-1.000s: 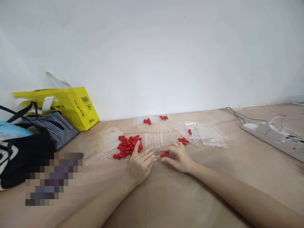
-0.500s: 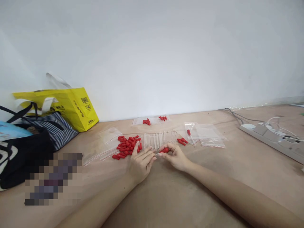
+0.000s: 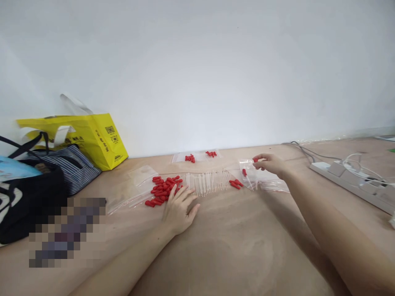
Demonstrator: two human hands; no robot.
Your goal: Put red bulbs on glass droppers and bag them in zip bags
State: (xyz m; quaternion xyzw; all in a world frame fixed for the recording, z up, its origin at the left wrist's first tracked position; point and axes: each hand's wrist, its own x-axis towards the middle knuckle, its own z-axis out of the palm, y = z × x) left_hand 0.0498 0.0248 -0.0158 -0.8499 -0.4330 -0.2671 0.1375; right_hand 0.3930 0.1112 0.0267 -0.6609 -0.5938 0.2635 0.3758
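Note:
My left hand [image 3: 179, 207] lies with its fingers spread, next to a heap of red rubber bulbs [image 3: 162, 190]. Beyond its fingertips is a row of thin clear tubes [image 3: 210, 183]. Out to the right, my right hand [image 3: 270, 163] pinches a dropper by its red bulb [image 3: 255, 160], above small clear zip bags. The rest of this dropper is hard to make out. Just left of it lies another dropper with a red bulb [image 3: 244, 172], on a clear bag [image 3: 250, 166]. A few loose red bulbs [image 3: 236, 183] rest between the tubes and that bag.
Against the wall lies a clear bag [image 3: 200, 156] with red-bulbed droppers. More clear plastic bags [image 3: 135, 195] lie left of the heap. A yellow bag [image 3: 105, 139], a striped pouch [image 3: 74, 164] and a black bag [image 3: 37, 205] stand left. A power strip [image 3: 354, 185] with cables is right.
My right hand has moved right and away from me, carrying the red-bulbed dropper from beside my left hand to above the clear bags. My left hand has spread slightly and shifted left.

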